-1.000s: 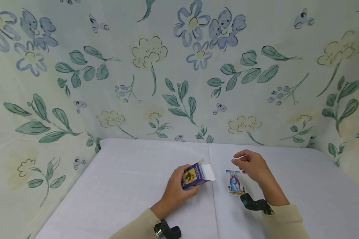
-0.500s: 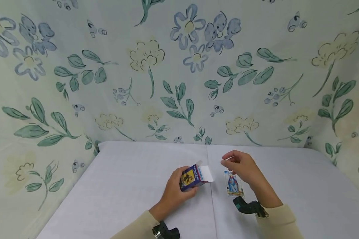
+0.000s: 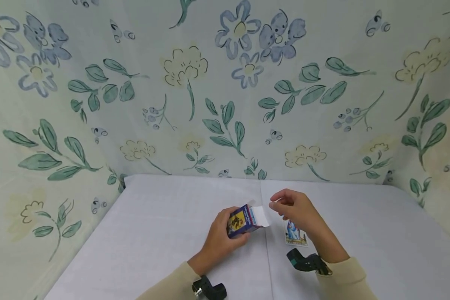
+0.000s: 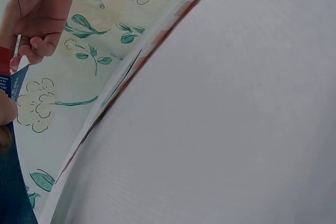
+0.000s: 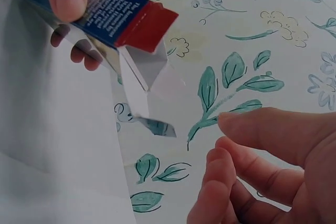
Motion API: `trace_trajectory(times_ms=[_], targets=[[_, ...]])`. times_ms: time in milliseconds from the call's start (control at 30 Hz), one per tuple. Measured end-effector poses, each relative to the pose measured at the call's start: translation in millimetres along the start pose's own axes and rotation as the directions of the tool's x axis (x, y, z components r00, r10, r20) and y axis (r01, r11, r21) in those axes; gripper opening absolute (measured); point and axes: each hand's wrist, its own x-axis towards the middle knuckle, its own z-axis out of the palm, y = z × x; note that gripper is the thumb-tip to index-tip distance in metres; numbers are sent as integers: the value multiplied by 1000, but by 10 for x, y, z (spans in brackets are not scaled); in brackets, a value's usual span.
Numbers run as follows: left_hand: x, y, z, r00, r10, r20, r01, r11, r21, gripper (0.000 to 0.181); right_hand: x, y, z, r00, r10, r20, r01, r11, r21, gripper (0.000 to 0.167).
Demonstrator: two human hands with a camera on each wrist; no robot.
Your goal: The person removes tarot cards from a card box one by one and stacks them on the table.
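My left hand [image 3: 218,241] grips a dark blue card box [image 3: 239,223] with a yellow picture on its front. The box is tilted, and its end flap [image 3: 261,216] stands open toward my right hand [image 3: 298,210]. That hand hovers just right of the flap, fingers loosely curled, with nothing visible between thumb and index finger in the right wrist view. Below it a picture card [image 3: 295,235] with a blue-robed figure lies on the white cloth, its top hidden by the hand. A red flap [image 5: 149,27] and white inner flaps show at the box's mouth in the right wrist view.
White cloth [image 3: 165,225] covers the table, with a crease running front to back near the middle. Behind and at the sides hangs a floral curtain [image 3: 247,137]. Black wrist devices [image 3: 303,261] sit at both sleeve cuffs.
My right hand has moved left toward the box's open end and now covers the upper part of the card. The left hand and box stay nearly in place.
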Motion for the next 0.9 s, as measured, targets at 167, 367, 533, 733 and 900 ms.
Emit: trace_trajectory(times_ms=[167, 367, 533, 733, 900], targets=[[-4, -6, 2, 1000, -1, -1, 1, 1000, -1, 71, -32, -38, 66, 1000, -19, 14, 19, 1000, 7, 21], [19, 14, -12, 1000, 1, -3, -1, 1000, -14, 71, -40, -97, 122, 999, -37, 17, 37, 999, 14, 15], [14, 18, -13, 1000, -6, 4, 6, 1000, -20, 71, -39, -93, 185, 999, -37, 36, 37, 999, -4, 12], [34, 28, -26, 1000, -8, 6, 8, 1000, -24, 71, -31, -118, 239, 999, -28, 40, 29, 999, -34, 9], [31, 28, -31, 1000, -2, 14, 2, 1000, -23, 70, -41, -118, 282, 999, -20, 48, 22, 999, -42, 8]])
